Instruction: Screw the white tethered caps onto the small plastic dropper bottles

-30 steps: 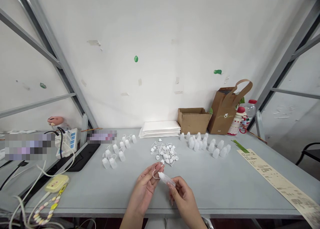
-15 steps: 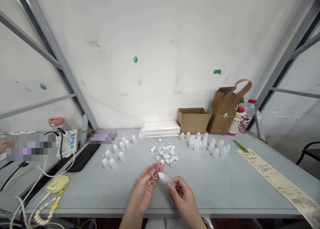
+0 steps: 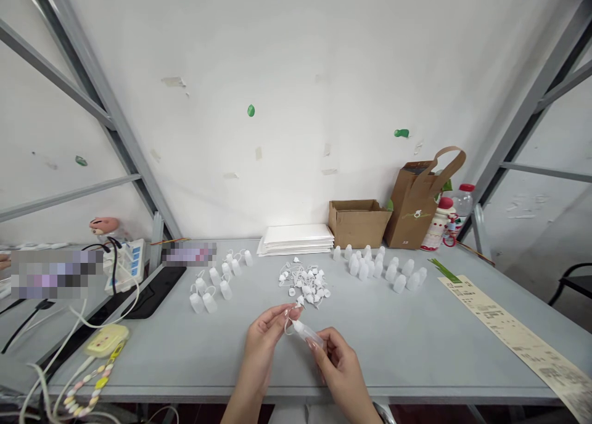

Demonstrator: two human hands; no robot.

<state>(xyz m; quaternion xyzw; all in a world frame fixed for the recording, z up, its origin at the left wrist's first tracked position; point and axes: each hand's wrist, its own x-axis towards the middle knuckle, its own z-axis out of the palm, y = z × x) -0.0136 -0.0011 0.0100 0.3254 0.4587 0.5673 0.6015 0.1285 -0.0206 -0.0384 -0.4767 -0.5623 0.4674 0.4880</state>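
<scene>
Small translucent bottle, held above the grey worktop, midway along its front edge, tilted, nozzle up and toward the left hand. Right hand: reaching in over the front edge, fingers curled, thumb and fingertips gripping the bottle's lower end. Left hand: forearm rising from the same edge, wrist bent inward, fingertips pinched on a thin white strap looping by the nozzle. Heap of white caps just beyond, toward the back edge.

Looks like a small workshop: metal-framed grey bench, bottles clustered before the cardboard box, caps piled front-left of it.
</scene>
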